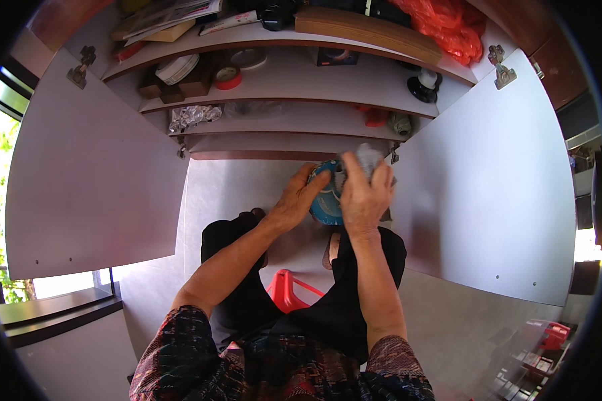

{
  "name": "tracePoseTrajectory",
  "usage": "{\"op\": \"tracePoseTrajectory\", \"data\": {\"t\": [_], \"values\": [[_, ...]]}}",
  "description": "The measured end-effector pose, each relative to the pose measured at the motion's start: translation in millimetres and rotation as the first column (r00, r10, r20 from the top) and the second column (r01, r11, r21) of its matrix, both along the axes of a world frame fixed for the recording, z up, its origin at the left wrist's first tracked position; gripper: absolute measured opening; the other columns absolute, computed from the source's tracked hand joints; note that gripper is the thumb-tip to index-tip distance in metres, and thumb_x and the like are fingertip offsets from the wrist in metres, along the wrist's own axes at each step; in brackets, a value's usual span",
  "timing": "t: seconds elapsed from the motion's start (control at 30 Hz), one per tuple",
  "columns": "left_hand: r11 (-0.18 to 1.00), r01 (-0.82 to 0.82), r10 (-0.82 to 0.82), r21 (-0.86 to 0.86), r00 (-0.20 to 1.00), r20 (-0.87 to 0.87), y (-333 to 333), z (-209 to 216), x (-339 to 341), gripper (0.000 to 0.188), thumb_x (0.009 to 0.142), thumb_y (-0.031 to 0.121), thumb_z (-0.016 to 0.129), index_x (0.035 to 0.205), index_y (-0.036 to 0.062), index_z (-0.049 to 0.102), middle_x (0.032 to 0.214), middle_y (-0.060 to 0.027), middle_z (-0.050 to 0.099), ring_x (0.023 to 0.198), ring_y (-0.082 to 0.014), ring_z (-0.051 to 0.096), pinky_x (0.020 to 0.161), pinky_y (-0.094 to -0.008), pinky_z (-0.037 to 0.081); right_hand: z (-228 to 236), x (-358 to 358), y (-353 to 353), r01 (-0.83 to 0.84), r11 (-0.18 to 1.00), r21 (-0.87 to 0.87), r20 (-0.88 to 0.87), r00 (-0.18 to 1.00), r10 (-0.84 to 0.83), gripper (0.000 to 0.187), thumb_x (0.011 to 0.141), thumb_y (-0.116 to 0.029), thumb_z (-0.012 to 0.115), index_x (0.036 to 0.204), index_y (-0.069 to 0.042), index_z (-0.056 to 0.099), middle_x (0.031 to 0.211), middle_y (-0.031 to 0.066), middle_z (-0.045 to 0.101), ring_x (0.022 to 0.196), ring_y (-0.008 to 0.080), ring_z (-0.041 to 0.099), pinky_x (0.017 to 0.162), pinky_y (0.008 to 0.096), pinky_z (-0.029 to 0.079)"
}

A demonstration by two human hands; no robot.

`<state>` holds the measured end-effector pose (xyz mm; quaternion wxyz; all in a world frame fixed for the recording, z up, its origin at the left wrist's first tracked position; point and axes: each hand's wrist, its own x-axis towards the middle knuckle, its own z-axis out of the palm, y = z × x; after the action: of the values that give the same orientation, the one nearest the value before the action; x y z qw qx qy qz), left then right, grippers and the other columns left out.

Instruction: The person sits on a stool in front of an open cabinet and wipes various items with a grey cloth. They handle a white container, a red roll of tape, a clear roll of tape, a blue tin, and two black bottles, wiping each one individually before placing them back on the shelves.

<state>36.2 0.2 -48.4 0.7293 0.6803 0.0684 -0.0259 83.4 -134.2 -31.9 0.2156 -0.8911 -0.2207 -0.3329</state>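
Observation:
My left hand (293, 202) grips the left edge of a flat, round blue item (326, 208) with pale markings, thumb on its face. It is held above the floor, between my knees and the lowest shelf. A crumpled grey cloth (368, 158) is bunched in my right hand (366, 200), with its fingers closed over it. The cloth lies against or just over the upper right part of the blue item; motion blur and my fingers hide the exact contact.
Ahead stands a cabinet with its left door (93, 180) and right door (488, 187) swung wide. Its shelves carry a red tape roll (228, 78), a long brown box (364, 32), a red plastic bag (446, 30) and crumpled clear plastic (192, 117). Part of a red stool (285, 292) shows beneath me.

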Motion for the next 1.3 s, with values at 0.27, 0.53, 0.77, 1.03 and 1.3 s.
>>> {"op": "tracePoseTrajectory", "data": {"t": [0.27,0.53,0.77,1.03,1.3], "values": [[0.971,-0.239,0.239,0.003,0.971,0.003,11.0,-6.5,4.2,0.053,0.093,0.046,0.043,0.116,-0.0015,0.05,0.1,-0.0138,0.057,0.098,-0.0193,0.055,0.082,-0.03,0.046,-10.8,-31.0,6.5,-0.363,0.932,-0.008,-0.268,0.899,0.348,0.048,0.07,-0.024,0.071,0.117,-0.022,0.06,0.12,0.0184,0.046,0.105,0.0383,0.046,0.081,0.052,0.039],[0.982,-0.185,0.182,-0.035,0.98,-0.076,7.0,5.7,1.5,0.052,0.093,0.046,0.046,0.116,-0.0011,0.048,0.087,-0.009,0.058,0.068,-0.0115,0.058,0.048,-0.0239,0.047,-5.5,-11.1,-17.9,-0.1,0.761,0.641,-0.414,0.79,0.452,0.029,0.077,-0.009,0.067,0.106,-0.009,0.064,0.097,0.0137,0.064,0.088,0.0266,0.061,0.077,0.0346,0.049],[0.954,-0.298,0.284,0.038,0.936,0.208,-1.1,-6.8,3.8,0.045,0.095,0.043,0.043,0.109,0.0008,0.049,0.072,-0.0054,0.055,0.049,-0.0085,0.052,0.038,-0.0219,0.042,-1.0,-33.9,-2.3,-0.286,0.954,0.092,-0.215,0.93,0.3,0.033,0.074,-0.013,0.07,0.106,-0.021,0.066,0.105,0.0179,0.05,0.085,0.0333,0.06,0.069,0.038,0.052],[0.974,-0.222,0.224,-0.037,0.972,0.075,-1.8,5.9,-1.4,0.041,0.097,0.039,0.039,0.105,0.0005,0.05,0.073,-0.0052,0.052,0.058,-0.0102,0.052,0.04,-0.0232,0.041,1.3,2.1,5.7,-0.151,0.968,0.201,-0.23,0.953,0.197,0.033,0.076,-0.014,0.068,0.109,-0.017,0.065,0.108,0.0202,0.052,0.085,0.0353,0.06,0.07,0.0374,0.053],[0.964,-0.263,0.252,0.045,0.954,0.162,4.0,-0.5,-0.7,0.041,0.099,0.038,0.033,0.105,0.0015,0.05,0.073,-0.0056,0.053,0.056,-0.0087,0.052,0.045,-0.0216,0.043,-3.6,-12.4,8.2,-0.361,0.923,0.134,-0.225,0.896,0.383,0.04,0.074,-0.013,0.069,0.113,-0.021,0.064,0.111,0.0217,0.051,0.094,0.036,0.059,0.074,0.0396,0.053]]}}
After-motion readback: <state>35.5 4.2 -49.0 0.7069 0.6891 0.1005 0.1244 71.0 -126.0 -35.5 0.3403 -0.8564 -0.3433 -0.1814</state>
